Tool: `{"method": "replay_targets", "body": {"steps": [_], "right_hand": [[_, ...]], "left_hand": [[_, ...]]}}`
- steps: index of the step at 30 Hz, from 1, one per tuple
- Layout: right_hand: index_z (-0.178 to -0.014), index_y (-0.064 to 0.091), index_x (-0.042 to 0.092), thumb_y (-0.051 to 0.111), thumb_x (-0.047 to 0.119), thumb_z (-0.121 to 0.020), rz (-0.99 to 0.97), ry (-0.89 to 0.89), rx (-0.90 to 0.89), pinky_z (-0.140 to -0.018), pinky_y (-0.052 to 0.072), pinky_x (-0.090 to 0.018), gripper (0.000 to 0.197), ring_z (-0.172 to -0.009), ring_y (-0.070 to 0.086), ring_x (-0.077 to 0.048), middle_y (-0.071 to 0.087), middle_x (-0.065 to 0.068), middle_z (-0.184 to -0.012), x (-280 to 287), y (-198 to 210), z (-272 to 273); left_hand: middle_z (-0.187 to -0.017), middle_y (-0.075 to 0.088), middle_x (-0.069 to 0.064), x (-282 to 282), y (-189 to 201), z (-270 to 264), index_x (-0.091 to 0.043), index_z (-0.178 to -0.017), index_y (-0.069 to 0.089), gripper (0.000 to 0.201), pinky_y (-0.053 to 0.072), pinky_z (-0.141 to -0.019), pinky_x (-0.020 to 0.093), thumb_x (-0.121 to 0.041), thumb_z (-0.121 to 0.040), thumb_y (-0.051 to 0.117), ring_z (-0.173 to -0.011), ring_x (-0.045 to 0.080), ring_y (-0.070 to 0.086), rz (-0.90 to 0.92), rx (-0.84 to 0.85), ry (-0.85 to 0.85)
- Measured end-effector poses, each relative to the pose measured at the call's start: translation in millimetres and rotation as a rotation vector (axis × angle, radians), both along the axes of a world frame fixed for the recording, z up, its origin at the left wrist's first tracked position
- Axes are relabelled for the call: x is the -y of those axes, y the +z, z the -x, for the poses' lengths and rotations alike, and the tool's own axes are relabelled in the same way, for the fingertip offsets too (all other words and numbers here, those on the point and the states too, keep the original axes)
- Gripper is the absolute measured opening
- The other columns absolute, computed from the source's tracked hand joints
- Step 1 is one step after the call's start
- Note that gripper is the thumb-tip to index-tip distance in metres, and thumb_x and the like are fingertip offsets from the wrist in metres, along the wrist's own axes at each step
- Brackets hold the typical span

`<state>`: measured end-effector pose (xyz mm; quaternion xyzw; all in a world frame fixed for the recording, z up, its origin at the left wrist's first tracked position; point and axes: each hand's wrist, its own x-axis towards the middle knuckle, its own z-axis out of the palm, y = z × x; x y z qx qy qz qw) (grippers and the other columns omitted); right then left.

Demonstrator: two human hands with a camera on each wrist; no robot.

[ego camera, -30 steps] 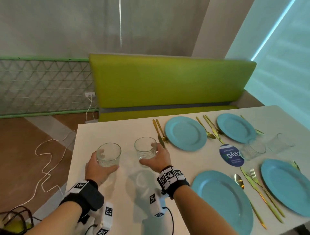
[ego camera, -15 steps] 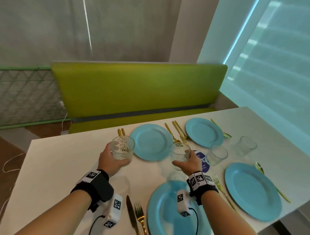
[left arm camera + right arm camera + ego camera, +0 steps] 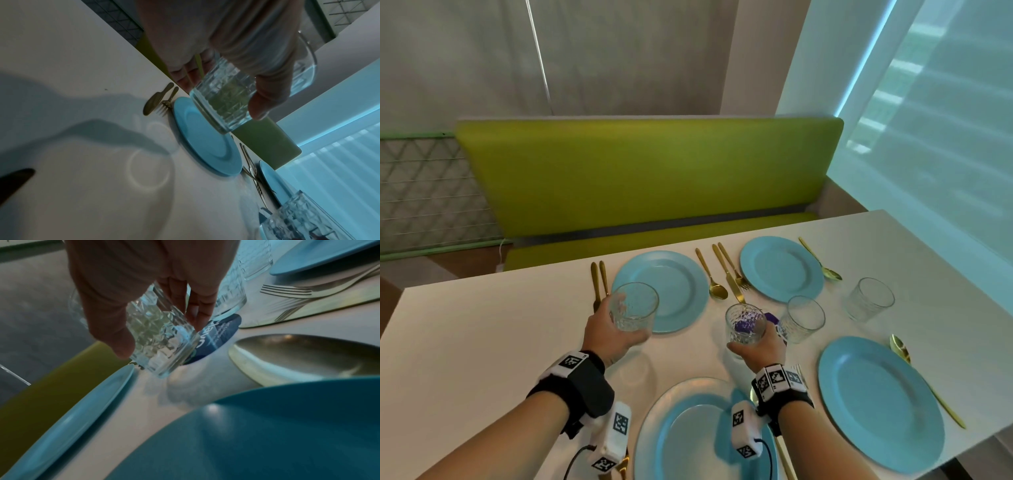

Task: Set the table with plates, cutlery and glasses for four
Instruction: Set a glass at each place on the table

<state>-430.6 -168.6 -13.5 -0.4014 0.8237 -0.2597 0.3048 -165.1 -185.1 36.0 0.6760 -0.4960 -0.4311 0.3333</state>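
Blue plates [image 3: 779, 267], two standing glasses [image 3: 803, 318] near hand-held glasses [image 3: 632, 306].

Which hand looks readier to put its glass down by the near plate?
Probably the right hand: its glass hangs just beyond the near plate, while the left hand holds its glass by the far plate.

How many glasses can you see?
4. One is in the left hand, by the far left plate; one in the right hand; two stand on the table, at and. None seem hidden.
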Motion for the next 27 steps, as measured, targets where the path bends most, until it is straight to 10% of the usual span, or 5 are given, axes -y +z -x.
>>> {"method": "replay_targets", "body": {"steps": [13, 19, 27], "right_hand": [[-0.133, 0.042, 0.012, 0.089, 0.025, -0.055, -0.028, 0.013, 0.050, -0.102, 0.044, -0.035, 0.092, -0.116, 0.055, -0.025, 0.059, -0.008, -0.127, -9, -3, 0], [-0.149, 0.007, 0.009, 0.086, 0.006, -0.058, -0.053, 0.015, 0.056, -0.107, 0.037, -0.036, 0.120, -0.131, 0.041, -0.031, 0.041, -0.015, -0.142, -14, 20, 3], [-0.143, 0.031, 0.007, 0.070, 0.007, -0.074, 0.320, 0.221, -0.299, -0.111, 0.027, -0.038, 0.079, -0.129, 0.035, -0.031, 0.042, -0.015, -0.138, -23, 72, -28]], "left_hand": [[-0.131, 0.054, 0.010, 3, -6, 4, -0.013, -0.135, 0.042, 0.085, 0.041, -0.093, 0.025, -0.005, -0.061, 0.085, -0.122, 0.024, 0.052, -0.024, -0.033, -0.001], [-0.132, 0.053, 0.010, 0, -4, 3, -0.014, -0.136, 0.041, 0.085, 0.039, -0.095, 0.027, -0.008, -0.063, 0.084, -0.123, 0.025, 0.050, -0.033, -0.026, -0.035], [-0.132, 0.054, 0.004, -13, -19, -8, -0.020, -0.137, 0.039, 0.088, 0.039, -0.097, 0.026, -0.016, -0.062, 0.085, -0.121, 0.022, 0.051, -0.090, -0.017, -0.093]]}}
